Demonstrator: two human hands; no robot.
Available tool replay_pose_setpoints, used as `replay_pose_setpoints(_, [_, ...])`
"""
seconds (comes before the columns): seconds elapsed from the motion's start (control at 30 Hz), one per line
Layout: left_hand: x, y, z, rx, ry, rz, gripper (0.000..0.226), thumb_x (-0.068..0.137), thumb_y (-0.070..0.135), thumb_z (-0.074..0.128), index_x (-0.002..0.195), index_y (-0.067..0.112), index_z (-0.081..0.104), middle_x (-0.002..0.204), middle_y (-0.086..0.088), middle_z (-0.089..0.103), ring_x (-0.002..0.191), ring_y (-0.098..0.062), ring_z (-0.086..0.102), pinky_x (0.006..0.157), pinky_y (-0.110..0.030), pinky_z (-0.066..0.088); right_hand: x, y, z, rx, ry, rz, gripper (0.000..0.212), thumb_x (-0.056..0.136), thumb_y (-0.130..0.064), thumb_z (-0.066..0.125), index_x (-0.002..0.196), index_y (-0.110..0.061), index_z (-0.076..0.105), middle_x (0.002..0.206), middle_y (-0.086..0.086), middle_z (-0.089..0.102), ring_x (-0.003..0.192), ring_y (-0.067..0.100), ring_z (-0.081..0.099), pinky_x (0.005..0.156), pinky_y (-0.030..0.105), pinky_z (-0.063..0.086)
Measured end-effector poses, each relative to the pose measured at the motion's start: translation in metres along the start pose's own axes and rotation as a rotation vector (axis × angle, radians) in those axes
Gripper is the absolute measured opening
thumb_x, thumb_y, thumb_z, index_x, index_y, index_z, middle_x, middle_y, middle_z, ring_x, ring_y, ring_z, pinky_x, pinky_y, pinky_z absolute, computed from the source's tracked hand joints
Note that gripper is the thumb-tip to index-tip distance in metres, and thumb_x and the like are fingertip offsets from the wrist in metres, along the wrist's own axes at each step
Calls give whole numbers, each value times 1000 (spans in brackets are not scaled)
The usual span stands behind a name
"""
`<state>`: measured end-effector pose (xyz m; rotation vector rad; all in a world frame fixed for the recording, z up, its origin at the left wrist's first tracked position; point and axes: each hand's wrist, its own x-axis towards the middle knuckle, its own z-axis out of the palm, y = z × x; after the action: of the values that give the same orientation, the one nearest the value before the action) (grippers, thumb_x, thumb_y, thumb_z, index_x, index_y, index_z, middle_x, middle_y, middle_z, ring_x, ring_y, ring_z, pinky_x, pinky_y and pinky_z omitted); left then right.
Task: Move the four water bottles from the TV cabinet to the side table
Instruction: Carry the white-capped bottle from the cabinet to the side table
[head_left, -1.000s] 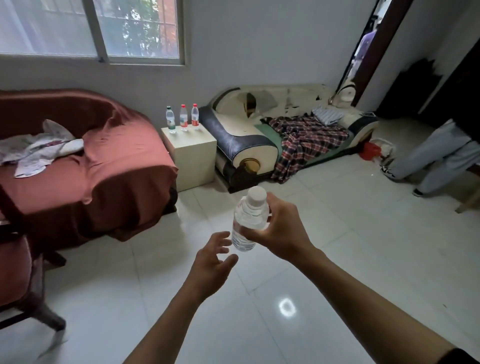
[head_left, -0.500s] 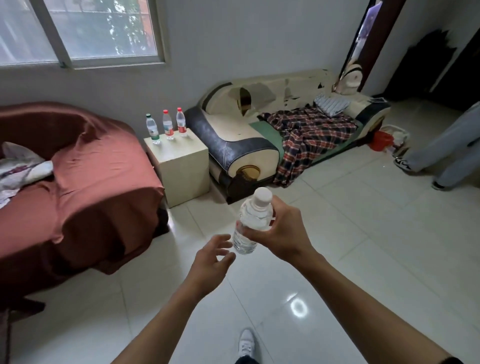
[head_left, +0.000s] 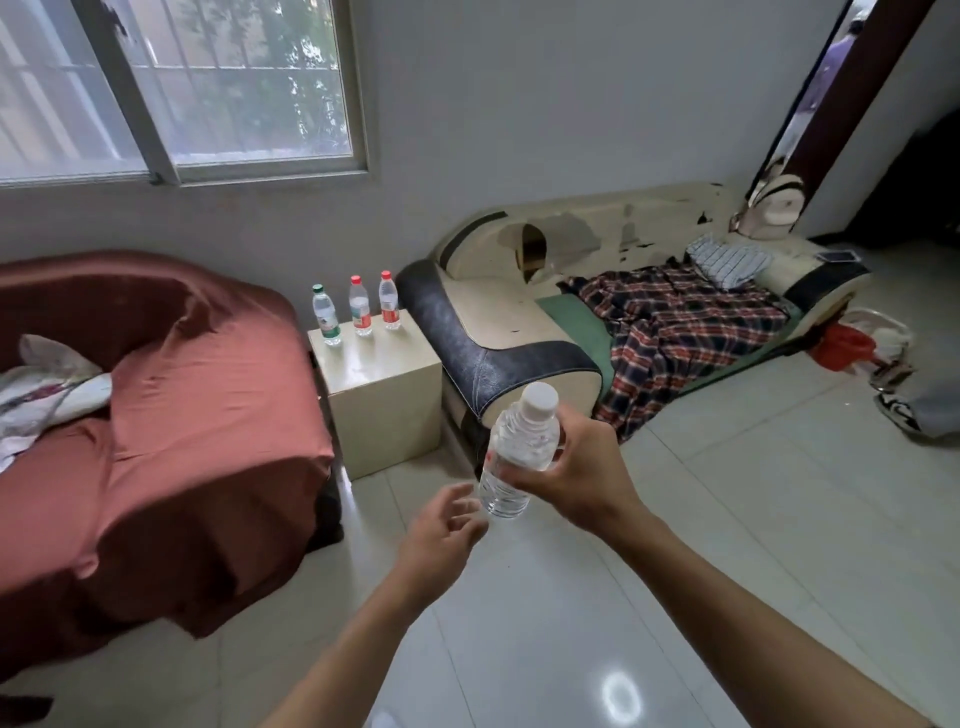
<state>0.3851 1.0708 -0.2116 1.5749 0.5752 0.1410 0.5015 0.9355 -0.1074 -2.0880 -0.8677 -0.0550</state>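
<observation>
My right hand (head_left: 574, 470) grips a clear water bottle with a white cap (head_left: 511, 457), held tilted in the air over the floor. My left hand (head_left: 441, 535) hovers just below and left of the bottle's base, fingers relaxed, holding nothing. Ahead stands the cream side table (head_left: 395, 395). At its far edge three bottles stand upright in a row: a green-capped bottle (head_left: 325, 315), a red-capped bottle (head_left: 360, 306) and another red-capped bottle (head_left: 389, 301). The TV cabinet is out of view.
A sofa under a rust-red cover (head_left: 171, 436) flanks the table on the left. A worn cream and black sofa (head_left: 498, 332) with a plaid blanket (head_left: 680, 327) flanks it on the right. Shiny tiled floor (head_left: 727, 519) lies between. A person's leg and shoe (head_left: 898, 415) show at far right.
I have moved closer to the side table, which now looks larger and nearer. Both hands keep the same pose, the right still holding the bottle.
</observation>
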Motion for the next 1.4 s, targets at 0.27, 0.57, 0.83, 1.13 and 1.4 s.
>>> replay_pose_setpoints(0.27, [152,31,-46,-42,-37,70,33,91,6,64,121,17,58,95,0,68,76,-7,60,71,-21,47,146,24,53,-69,-7,-5,55,62,-57,84,99,-25,61,84,-6,72,74,11,68,67,39,56])
replay_pose_setpoints(0.57, [287,64,-103,-71,11,9,28,94,14,60,122,19,58,110,-1,71,91,-10,65,78,-28,51,287,37,104,-89,-1,1,56,62,-58,85,98,-21,64,82,-7,71,72,9,67,66,36,56])
replay_pose_setpoints(0.83, [396,80,-130,-94,135,-54,21,94,15,58,107,30,64,99,6,77,87,-10,66,83,-34,52,408,77,156,-37,-104,-86,56,63,-54,85,101,-19,64,91,-3,70,77,11,65,68,34,58])
replay_pose_setpoints(1.13, [503,119,-147,-113,358,-122,22,95,17,58,104,37,59,106,6,71,95,-13,67,76,-35,56,546,116,205,95,-244,-137,50,63,-53,83,97,-23,62,88,-4,68,77,14,65,68,34,55])
replay_pose_setpoints(1.4, [573,120,-185,-112,462,-187,28,94,17,60,120,26,56,109,3,67,100,-14,65,85,-37,57,628,124,261,139,-362,-161,48,64,-50,84,98,-25,63,91,-6,70,78,10,66,70,32,56])
